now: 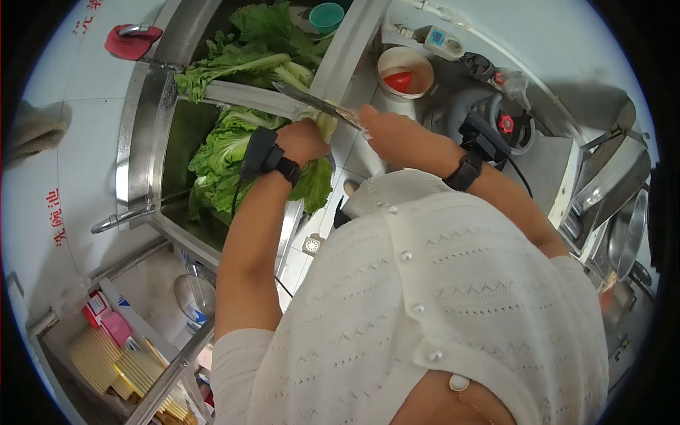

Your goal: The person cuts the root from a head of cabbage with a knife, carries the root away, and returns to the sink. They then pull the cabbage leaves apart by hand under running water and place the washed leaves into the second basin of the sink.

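Observation:
My right hand [393,136] is closed round the handle end of a knife [306,98], whose blade points up and left. Just left of it, my left hand [303,140] grips a leafy green [313,190]. The pale stem end [326,125] of that green sticks up beside the blade, and its leaves hang down past my wrist. More leafy greens [216,159] lie in the nearer sink basin [177,152], partly behind my left wrist.
A second basin beyond the metal divider [248,94] holds more greens [265,35] and a green bowl [326,18]. Faucets [124,218] reach over the left rim. On the right stand a white bucket [405,60] with something red inside and a gas cylinder [460,113].

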A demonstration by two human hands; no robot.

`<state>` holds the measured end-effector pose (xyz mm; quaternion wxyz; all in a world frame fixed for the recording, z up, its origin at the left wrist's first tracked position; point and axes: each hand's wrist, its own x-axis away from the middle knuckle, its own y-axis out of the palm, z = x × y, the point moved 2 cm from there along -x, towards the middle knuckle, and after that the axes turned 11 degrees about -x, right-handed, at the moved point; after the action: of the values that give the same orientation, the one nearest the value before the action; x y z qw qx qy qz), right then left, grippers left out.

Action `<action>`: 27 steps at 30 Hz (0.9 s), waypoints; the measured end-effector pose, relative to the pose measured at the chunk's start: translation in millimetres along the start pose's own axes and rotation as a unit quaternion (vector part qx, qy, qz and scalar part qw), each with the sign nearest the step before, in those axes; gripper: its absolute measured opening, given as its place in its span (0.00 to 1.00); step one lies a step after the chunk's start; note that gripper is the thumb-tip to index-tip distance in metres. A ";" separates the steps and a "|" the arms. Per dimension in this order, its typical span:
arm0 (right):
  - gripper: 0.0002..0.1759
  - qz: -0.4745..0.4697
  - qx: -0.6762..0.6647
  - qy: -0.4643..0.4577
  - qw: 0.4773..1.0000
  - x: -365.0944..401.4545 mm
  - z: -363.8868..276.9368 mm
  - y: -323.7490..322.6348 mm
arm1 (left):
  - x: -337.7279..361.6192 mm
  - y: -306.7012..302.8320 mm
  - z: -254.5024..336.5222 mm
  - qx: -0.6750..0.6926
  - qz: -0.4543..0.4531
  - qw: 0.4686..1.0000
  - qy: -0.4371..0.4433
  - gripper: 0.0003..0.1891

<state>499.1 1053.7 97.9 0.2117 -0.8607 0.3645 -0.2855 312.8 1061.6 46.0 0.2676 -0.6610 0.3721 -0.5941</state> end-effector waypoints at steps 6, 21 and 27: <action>0.10 -0.001 0.018 -0.058 0.998 -26.0 -4.8 20.2 | 0.3 -2.2 -25.8 0.004 0.035 0.999 -0.014 0.21; 0.14 0.031 0.018 -0.127 0.991 -57.1 -4.5 39.2 | -13.1 0.3 -29.0 -0.012 -0.010 1.000 0.010 0.24; 0.12 0.018 0.020 -0.036 0.999 -35.0 -2.4 39.7 | -10.9 0.1 -30.9 0.007 0.036 0.999 0.030 0.15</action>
<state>457.4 1053.9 65.2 0.2474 -0.8591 0.3666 -0.2577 282.2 1073.1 44.3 0.2824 -0.6274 0.3989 -0.6062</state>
